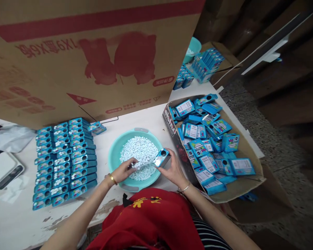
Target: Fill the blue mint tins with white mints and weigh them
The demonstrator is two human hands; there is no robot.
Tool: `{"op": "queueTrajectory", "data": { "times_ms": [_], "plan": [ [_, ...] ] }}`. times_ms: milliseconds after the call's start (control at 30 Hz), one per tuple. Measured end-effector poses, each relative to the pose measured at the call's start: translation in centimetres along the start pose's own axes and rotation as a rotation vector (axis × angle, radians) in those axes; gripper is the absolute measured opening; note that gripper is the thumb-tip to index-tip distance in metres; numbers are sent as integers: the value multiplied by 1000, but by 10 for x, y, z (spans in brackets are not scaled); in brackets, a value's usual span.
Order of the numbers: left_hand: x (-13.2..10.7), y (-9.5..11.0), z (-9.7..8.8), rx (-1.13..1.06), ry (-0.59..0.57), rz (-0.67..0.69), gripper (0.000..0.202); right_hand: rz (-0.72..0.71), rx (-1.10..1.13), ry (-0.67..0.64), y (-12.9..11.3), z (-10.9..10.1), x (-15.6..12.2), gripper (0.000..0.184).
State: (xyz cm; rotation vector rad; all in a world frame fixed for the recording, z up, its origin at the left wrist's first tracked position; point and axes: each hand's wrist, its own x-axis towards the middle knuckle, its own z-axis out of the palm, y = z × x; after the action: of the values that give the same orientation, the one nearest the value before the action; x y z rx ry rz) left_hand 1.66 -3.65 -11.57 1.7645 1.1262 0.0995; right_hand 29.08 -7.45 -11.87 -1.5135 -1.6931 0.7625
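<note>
My right hand (173,169) holds a small blue candy box (161,157) tilted over the rim of a teal basin (114,152). The basin is full of small white tablets (139,149). My left hand (125,169) reaches into the basin from the near side, its fingers pinched together over the tablets; what they hold is too small to make out. The hand's fingertips lie just left of the box's open end. Both wrists wear thin bangles.
Neat rows of filled blue boxes (64,159) lie on the white table (15,215) at the left. A cardboard tray (240,189) of loose blue boxes sits at the right. A big brown carton (67,52) stands behind. A scale (3,170) rests far left.
</note>
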Motion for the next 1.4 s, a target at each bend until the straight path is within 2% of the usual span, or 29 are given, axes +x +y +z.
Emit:
{"op": "queueTrajectory", "data": {
  "times_ms": [133, 267, 367, 467, 567, 633, 700, 733, 833, 867, 933, 1033, 1133, 1233, 1333, 1400],
  "plan": [
    [-17, 37, -46, 54, 12, 35, 27, -146, -61, -40, -2, 14, 4, 79],
    [-18, 85, -73, 296, -69, 32, 22, -248, -70, -75, -9, 32, 8, 80],
    [-12, 116, -76, 523, -140, -69, 19, -264, -61, -98, -14, 43, 8, 79],
    [-8, 145, -68, 755, -210, -200, 23, -278, -43, -109, -15, 48, 7, 80],
    [-10, 169, -59, 915, -236, -219, 33, -271, -16, -110, -14, 50, 7, 80],
    [-14, 175, -58, 959, -220, -202, 35, -254, -4, -109, -11, 50, 7, 80],
    [-16, 166, -62, 946, -177, -186, 35, -237, 6, -109, -8, 49, 8, 80],
    [-15, 155, -65, 922, -134, -182, 34, -227, 12, -107, -6, 49, 9, 80],
    [0, 99, -65, 814, 54, -230, 32, -198, 31, -101, -3, 46, 9, 80],
    [9, 76, -60, 768, 84, -266, 32, -185, 36, -97, -2, 44, 9, 80],
    [29, 33, -44, 695, 57, -289, 32, -143, 40, -86, -4, 38, 8, 80],
    [52, -9, -7, 618, 18, -240, 36, -35, 27, -52, -7, 25, 7, 80],
    [56, -24, 29, 506, -39, -163, 37, 47, 28, -5, -8, 10, 6, 81],
    [45, -23, 53, 371, -94, -89, 36, 95, 52, 45, -5, -1, 6, 81],
    [35, -20, 61, 228, -125, -26, 35, 125, 78, 66, -1, -7, 5, 82],
    [29, -18, 58, 145, -133, -2, 31, 132, 81, 65, 2, -9, 4, 83]
  ]
}}
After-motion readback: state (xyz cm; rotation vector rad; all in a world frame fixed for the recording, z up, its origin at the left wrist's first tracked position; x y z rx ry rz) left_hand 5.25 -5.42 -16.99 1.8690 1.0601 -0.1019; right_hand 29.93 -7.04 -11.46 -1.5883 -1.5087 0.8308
